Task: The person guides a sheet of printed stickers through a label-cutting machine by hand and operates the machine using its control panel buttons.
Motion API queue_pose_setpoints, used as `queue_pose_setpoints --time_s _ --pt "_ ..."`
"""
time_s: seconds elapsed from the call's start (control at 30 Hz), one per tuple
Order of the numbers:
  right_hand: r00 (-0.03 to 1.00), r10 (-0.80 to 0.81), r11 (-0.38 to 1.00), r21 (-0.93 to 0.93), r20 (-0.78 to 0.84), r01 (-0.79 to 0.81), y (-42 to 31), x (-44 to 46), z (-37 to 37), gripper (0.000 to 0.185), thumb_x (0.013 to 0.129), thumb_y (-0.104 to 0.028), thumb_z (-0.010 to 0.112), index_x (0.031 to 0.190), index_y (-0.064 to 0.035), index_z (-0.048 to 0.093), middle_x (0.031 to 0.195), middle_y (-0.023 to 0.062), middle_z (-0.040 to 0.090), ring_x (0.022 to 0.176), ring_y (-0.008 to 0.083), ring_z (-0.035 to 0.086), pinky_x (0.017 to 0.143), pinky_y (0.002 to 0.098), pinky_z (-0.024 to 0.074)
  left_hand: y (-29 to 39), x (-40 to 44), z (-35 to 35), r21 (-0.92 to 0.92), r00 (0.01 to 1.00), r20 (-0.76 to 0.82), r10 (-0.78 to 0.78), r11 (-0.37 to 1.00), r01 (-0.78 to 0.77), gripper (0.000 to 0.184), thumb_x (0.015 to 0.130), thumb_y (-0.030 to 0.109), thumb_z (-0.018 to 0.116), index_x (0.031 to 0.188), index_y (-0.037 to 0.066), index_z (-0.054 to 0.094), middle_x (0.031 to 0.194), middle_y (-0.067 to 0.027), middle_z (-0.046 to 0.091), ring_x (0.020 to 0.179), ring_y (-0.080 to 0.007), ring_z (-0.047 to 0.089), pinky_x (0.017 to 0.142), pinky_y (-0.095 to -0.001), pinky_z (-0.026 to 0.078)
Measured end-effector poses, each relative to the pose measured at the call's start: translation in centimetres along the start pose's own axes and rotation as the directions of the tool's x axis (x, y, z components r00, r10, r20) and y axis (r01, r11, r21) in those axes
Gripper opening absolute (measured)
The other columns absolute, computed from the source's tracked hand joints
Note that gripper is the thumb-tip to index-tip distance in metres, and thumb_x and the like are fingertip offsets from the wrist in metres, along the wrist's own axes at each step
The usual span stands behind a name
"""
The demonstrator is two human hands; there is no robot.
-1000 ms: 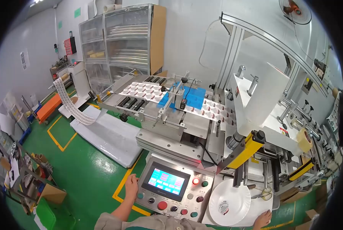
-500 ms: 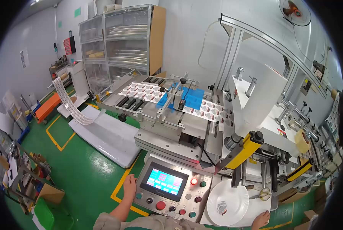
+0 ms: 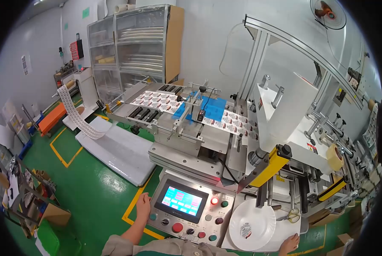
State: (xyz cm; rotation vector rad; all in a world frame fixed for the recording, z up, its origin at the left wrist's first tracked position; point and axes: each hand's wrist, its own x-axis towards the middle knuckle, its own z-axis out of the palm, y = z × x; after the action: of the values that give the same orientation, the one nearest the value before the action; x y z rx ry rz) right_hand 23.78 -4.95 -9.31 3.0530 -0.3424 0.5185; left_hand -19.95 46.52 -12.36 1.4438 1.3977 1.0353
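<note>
My left hand (image 3: 143,207) is at the left edge of the control panel (image 3: 159,225), its fingers curled in against that edge. The panel carries a lit touchscreen (image 3: 182,199), a glowing red button (image 3: 215,201) and several other knobs and buttons. At the lower right, my right hand (image 3: 289,245) rests at the edge of a white worktop (image 3: 270,241), fingers extended and nothing visible in them. Between the hands, a white plate (image 3: 262,222) lies on the worktop with a printed label (image 3: 246,231) on it. Scissors (image 3: 292,216) lie just beyond my right hand.
A printed label web (image 3: 157,101) runs across the machine, passing a blue sheet (image 3: 214,109) and a sensor. A large white roll (image 3: 294,109) stands at right, near a yellow guard bar (image 3: 272,167). A label strip (image 3: 74,113) hangs at left above a white slab (image 3: 116,145).
The whole view has shifted very slightly to the left. Both hands keep the same places by the panel and the worktop edge.
</note>
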Motion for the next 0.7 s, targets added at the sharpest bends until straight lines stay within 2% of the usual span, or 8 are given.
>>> queue_pose_setpoints --time_s 0.03,0.07,0.1,0.13,0.2,0.37,0.5,0.7 --pt "0.999 0.003 1.0 -0.027 -0.037 -0.004 -0.3 -0.3 -0.2 0.035 0.094 -0.033 0.032 0.122 -0.0188 0.047 0.128 0.0029 0.045 0.119 0.0211 0.042 0.093 0.041 0.0344 -0.1 0.1 0.1 -0.012 1.0 -0.008 -0.001 1.0 0.001 0.025 0.09 0.017 0.043 0.103 0.0 0.056 0.084 -0.0137 0.063 0.078 -0.0224 0.06 0.071 -0.031 0.046" --pt "0.822 -0.273 0.962 -0.146 -0.499 0.231 -1.1 -1.3 -2.6 0.025 0.086 -0.028 0.051 0.091 -0.0064 0.063 0.092 0.0119 0.061 0.077 0.027 0.058 0.062 0.0407 0.0458 -0.3 0.1 0.1 -0.022 1.0 -0.01 -0.002 1.0 0.002 0.025 0.09 0.017 0.044 0.103 0.0 0.056 0.084 -0.0139 0.063 0.078 -0.0225 0.06 0.072 -0.0311 0.046" --pt "0.946 -0.136 0.991 -0.047 -0.293 0.127 -1.7 -1.2 -3.6 0.025 0.086 -0.028 0.052 0.09 -0.0067 0.063 0.092 0.0133 0.06 0.078 0.0284 0.058 0.063 0.0409 0.0454 -0.2 0.1 0.0 0.002 1.0 -0.008 0.012 1.0 -0.012 0.025 0.09 0.017 0.044 0.103 -0.001 0.056 0.083 -0.0143 0.063 0.078 -0.0229 0.06 0.072 -0.0313 0.046" --pt "0.779 -0.323 0.946 -0.177 -0.537 0.27 -0.5 -0.8 -1.5 0.023 0.085 -0.028 0.052 0.088 -0.0071 0.063 0.09 0.0129 0.06 0.076 0.0277 0.058 0.062 0.0407 0.0452 -0.6 0.2 0.1 -0.01 1.0 -0.016 0.012 1.0 -0.012 0.025 0.09 0.017 0.044 0.102 -0.001 0.056 0.083 -0.0148 0.063 0.077 -0.0236 0.061 0.072 -0.0317 0.046" --pt "0.838 -0.257 0.964 -0.069 -0.481 0.256 -0.2 -0.4 -0.8 0.022 0.085 -0.028 0.053 0.087 -0.0079 0.062 0.088 0.0116 0.059 0.078 0.0267 0.057 0.06 0.0401 0.0446 -0.4 0.2 0.1 -0.001 1.0 -0.015 0.01 1.0 -0.01 0.026 0.089 0.017 0.044 0.103 -0.002 0.056 0.084 -0.0156 0.063 0.079 -0.0241 0.061 0.073 -0.0318 0.046" --pt "0.84 -0.369 0.927 -0.229 -0.399 0.299 0.1 -0.7 -1.1 0.026 0.086 -0.03 0.048 0.094 -0.0096 0.062 0.096 0.0096 0.059 0.083 0.0261 0.058 0.062 0.0391 0.0471 -0.6 0.2 0.2 -0.001 1.0 -0.017 0.026 1.0 -0.026 0.025 0.089 0.015 0.043 0.102 -0.003 0.056 0.083 -0.0158 0.063 0.078 -0.0236 0.061 0.073 -0.0317 0.046" --pt "0.97 -0.154 0.986 -0.089 -0.19 0.139 -1.1 -1.0 -3.1 0.029 0.087 -0.031 0.046 0.099 -0.0093 0.061 0.107 0.0115 0.057 0.092 0.0271 0.056 0.067 0.0407 0.0478 -0.7 0.3 0.2 -0.013 0.999 -0.034 0.021 1.0 -0.022 0.024 0.09 0.015 0.044 0.1 -0.002 0.057 0.081 -0.015 0.063 0.076 -0.023 0.061 0.072 -0.0316 0.047" --pt "0.943 -0.218 0.973 -0.126 -0.252 0.192 -0.3 -0.6 -1.2 0.029 0.087 -0.029 0.046 0.105 -0.0123 0.062 0.105 0.0121 0.058 0.094 0.0266 0.055 0.068 0.0429 0.0455 -0.4 0.1 0.0 0.005 0.999 -0.024 0.032 0.999 -0.032 0.024 0.089 0.015 0.044 0.101 -0.002 0.057 0.083 -0.0152 0.063 0.077 -0.0229 0.061 0.072 -0.031 0.046"
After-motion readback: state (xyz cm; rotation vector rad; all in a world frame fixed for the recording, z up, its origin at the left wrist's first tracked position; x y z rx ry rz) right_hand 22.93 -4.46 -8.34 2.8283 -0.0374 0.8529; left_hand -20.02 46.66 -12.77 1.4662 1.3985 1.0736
